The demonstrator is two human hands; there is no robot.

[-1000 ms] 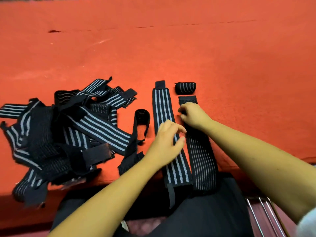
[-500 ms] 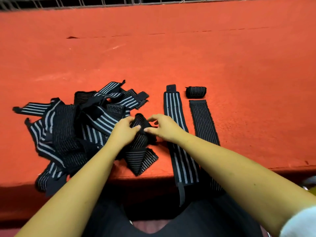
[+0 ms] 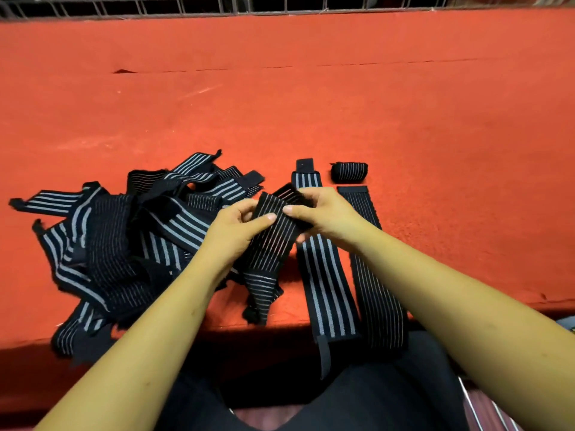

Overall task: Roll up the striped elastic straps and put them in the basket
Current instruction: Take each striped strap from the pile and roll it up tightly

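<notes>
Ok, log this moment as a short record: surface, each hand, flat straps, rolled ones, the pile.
surface: red felt table
left hand: pinches the thin-striped black elastic strap
right hand: pinches the same strap's upper end
flat straps: wide-striped black strap beside a second thin-striped black strap, near ends over the table edge
rolled: one rolled striped strap beyond them
pile: tangled heap of black striped straps, left

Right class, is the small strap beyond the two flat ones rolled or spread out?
Rolled. The small strap is a short compact bundle, while the wide-striped strap beside it lies stretched out flat.
</notes>
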